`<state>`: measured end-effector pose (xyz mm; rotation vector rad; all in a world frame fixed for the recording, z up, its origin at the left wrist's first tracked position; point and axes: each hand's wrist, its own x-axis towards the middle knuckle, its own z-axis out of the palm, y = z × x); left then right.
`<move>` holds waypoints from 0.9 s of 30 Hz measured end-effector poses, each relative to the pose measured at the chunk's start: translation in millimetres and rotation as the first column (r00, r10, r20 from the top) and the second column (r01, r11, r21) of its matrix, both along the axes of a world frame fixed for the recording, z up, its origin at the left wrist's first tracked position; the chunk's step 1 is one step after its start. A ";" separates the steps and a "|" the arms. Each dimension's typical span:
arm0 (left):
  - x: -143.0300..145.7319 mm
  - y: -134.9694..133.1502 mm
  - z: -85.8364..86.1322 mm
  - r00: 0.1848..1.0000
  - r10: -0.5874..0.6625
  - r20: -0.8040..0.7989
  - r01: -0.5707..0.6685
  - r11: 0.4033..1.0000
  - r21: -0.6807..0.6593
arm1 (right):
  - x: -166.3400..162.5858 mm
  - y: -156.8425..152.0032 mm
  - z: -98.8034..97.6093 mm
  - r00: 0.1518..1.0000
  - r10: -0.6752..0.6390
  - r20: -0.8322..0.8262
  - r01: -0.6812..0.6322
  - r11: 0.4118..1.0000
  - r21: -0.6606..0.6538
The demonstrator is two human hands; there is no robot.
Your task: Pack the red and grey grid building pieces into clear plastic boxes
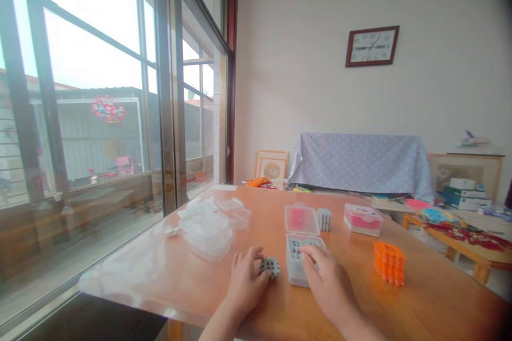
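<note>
On the wooden table, my left hand [246,277] closes its thumb and fingers on a small grey plastic lattice block [270,267]. To its right stands a clear plastic box [298,276] with its lid [303,219] tipped back. Grey plastic pieces [296,245] with square holes fill the box near its rim. My right hand [326,277] reaches over the box's right side, thumb and fingertips pinched at a grey piece inside. The fingers partly hide that piece. Just behind the box is another grey stack [324,219] of similar pieces.
An orange stack [389,264] of interlocking pieces sits at the right. Behind it is a closed clear box [362,219] with pink contents. Clear empty containers [206,232] lie at the left. The table [260,325] stands beside a large window [92,74].
</note>
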<state>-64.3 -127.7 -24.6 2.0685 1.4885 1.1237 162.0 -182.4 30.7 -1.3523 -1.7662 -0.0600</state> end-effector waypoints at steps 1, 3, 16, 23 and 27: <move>0.3 -0.2 -0.9 1.000 -0.005 0.015 0.005 1.000 0.015 | -3.9 -1.0 1.3 1.000 0.009 0.005 -0.009 1.000 -0.006; 1.0 -1.0 -1.7 0.999 -0.014 0.032 0.012 0.999 0.044 | -11.6 -2.3 4.3 1.000 0.025 0.016 -0.024 1.000 -0.015; -1.6 -5.8 0.5 0.997 -0.056 0.054 0.049 0.990 0.130 | -26.2 -0.6 7.2 0.994 0.106 0.024 -0.105 0.993 -0.048; 10.9 -32.9 48.6 0.970 -0.243 0.005 0.233 0.936 0.263 | -7.6 4.0 65.7 0.973 0.199 0.113 -0.172 0.961 -0.216; 27.5 -44.6 91.9 0.943 -0.327 -0.053 0.327 0.894 0.306 | 5.9 7.6 97.2 0.910 0.415 -0.017 -0.389 0.838 -0.383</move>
